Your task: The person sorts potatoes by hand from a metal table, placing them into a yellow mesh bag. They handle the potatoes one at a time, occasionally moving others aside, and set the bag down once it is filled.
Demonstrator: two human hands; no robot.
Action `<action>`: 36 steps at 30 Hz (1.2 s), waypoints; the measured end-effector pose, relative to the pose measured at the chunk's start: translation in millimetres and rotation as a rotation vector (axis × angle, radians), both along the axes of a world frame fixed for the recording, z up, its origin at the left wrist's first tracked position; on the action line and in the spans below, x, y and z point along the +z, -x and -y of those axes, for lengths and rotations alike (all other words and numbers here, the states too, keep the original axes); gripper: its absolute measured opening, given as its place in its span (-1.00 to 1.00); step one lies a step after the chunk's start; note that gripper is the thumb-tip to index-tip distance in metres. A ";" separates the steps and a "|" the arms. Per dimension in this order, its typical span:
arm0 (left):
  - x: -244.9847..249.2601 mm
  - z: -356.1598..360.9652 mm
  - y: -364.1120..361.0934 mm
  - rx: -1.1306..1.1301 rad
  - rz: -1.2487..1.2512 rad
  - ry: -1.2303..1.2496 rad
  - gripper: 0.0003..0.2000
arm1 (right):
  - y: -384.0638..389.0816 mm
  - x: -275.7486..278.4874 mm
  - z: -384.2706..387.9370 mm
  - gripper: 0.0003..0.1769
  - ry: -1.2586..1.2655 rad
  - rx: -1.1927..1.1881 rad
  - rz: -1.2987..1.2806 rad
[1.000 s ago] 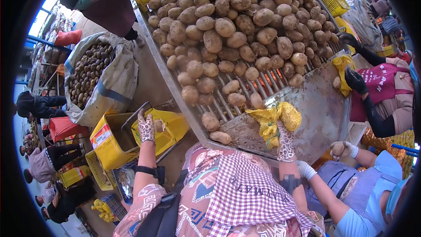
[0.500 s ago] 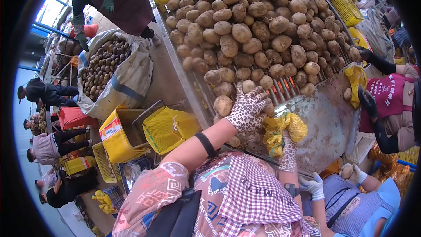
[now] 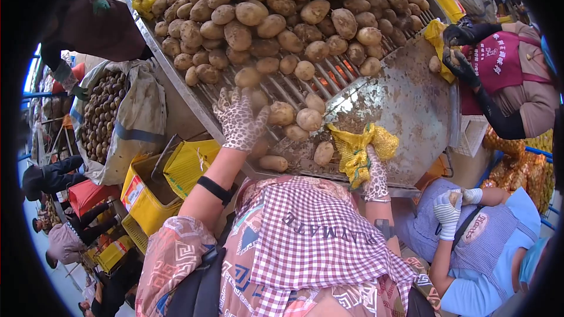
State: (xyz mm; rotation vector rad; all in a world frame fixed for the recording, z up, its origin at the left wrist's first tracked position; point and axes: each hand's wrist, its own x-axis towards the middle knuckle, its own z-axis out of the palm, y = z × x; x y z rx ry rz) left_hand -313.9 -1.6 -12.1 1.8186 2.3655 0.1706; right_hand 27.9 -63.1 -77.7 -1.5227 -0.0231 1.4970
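My left hand [image 3: 239, 118], in a leopard-print glove, lies open with its fingers spread over the slatted metal rack [image 3: 207, 93]. Loose potatoes [image 3: 281, 113] sit just beside its thumb, and one blurred potato [image 3: 247, 77] is near its fingertips. A bunched yellow mesh bag [image 3: 351, 151] is gripped in my right hand [image 3: 376, 181], which wears the same kind of glove. The bag rests over the flat metal tray [image 3: 405, 120]. A single potato [image 3: 324, 153] lies on the tray left of the bag. Whether anything is inside the bag cannot be made out.
A large heap of potatoes [image 3: 294, 6] covers the rack's far part. At left stand a big white sack of potatoes [image 3: 138, 111] and a yellow crate [image 3: 141, 185]. Co-workers are at right, one holding a potato in white gloves [image 3: 447, 214], another in black gloves [image 3: 461, 53].
The view has shifted, so the rack appears further left. My left hand has come off the potatoes it was on and spread; several potatoes now lie nearer the tray. My right hand keeps the mesh bag.
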 end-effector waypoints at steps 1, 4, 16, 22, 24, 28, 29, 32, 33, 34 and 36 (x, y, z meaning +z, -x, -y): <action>6.5 2.7 -11.6 -0.104 -0.006 0.002 -0.40 | -2.3 -5.1 2.1 -0.54 0.041 0.040 -0.009; 10.9 7.7 -43.3 -0.289 0.017 0.007 -0.42 | 7.9 13.9 4.3 -0.54 0.078 0.228 0.086; 1.6 -28.1 -136.6 -0.993 0.303 0.342 -0.46 | 3.0 52.4 -0.1 -0.58 -0.068 -0.226 -0.251; -6.7 -41.0 -126.8 -0.231 1.651 0.682 -0.57 | -40.3 80.6 -8.2 -0.47 -0.398 -0.415 -0.266; 10.7 -36.6 -122.3 0.178 2.133 0.819 -0.53 | -41.5 83.4 -15.9 -0.50 -0.478 -0.350 -0.033; 22.6 -32.8 -112.5 -0.049 2.225 0.790 -0.47 | 14.7 109.2 -33.2 -0.35 -0.531 0.133 0.483; 15.9 -28.5 -113.0 -0.052 2.224 0.790 -0.47 | 29.0 116.7 -33.1 -0.34 -0.619 0.463 0.846; 1.9 -17.7 -110.9 -0.537 1.733 0.521 -0.42 | 52.0 80.9 -40.5 -0.24 -0.765 0.865 1.303; 15.9 -17.1 -102.8 -0.542 1.544 0.459 -0.42 | 45.4 83.1 -46.7 -0.21 -0.705 0.889 1.080; 31.2 -17.2 -94.2 -0.538 1.355 0.392 -0.41 | 53.3 100.8 -56.5 -0.27 -0.613 0.586 0.638; 46.2 -13.6 -82.9 -0.482 1.760 0.520 -0.36 | 43.3 101.8 -73.9 -0.38 -0.242 0.384 0.288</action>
